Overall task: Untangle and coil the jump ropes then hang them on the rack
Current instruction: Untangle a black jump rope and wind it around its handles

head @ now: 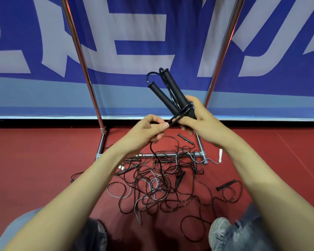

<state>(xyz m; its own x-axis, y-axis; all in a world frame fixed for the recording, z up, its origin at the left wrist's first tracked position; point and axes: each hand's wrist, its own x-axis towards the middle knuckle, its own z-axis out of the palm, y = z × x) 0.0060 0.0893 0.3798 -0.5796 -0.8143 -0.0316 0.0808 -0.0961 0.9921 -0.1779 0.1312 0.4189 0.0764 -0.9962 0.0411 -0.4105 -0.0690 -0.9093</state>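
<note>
Black foam handles (170, 91), two matte cylinders side by side, rise from the right hand (201, 122), which grips their lower ends where cord is looped round them. The left hand (149, 129) pinches the thin glossy cord (173, 120) just left of that grip (its tail drops toward the floor). To wrap well, I judge each turn should be pulled snug and laid beside the last. Nearer, the tangled ropes (161, 183) sprawl on the red floor (43, 160), across the chrome rack (85, 69) base.
</note>
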